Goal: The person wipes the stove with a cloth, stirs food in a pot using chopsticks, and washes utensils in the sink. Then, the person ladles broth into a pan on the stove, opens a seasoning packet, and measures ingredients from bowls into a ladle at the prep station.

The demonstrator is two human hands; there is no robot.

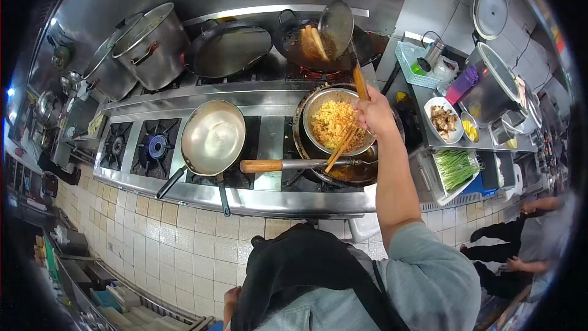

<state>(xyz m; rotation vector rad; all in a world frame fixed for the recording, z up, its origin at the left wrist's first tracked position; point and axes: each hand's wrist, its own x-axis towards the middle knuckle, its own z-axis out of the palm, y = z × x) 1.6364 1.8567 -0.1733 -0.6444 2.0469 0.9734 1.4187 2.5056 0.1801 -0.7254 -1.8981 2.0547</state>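
Observation:
My right hand is closed around the wooden handle of a strainer, stretched out over the stove. The strainer's round mesh hangs tilted over the back wok, where long golden-brown pieces of food lie in dark liquid. Just below that hand, a metal bowl of yellow and brown chopped food sits in a larger wok, with wooden chopsticks resting in it. A wooden-handled utensil lies across the front of that wok. My left hand hangs low beside my apron, its fingers mostly hidden.
A silver pan stands on the front burners, left of a lit blue burner's right side. Behind are a dark wok and a tall pot. Right are a food plate and green stalks. Another person stands lower right.

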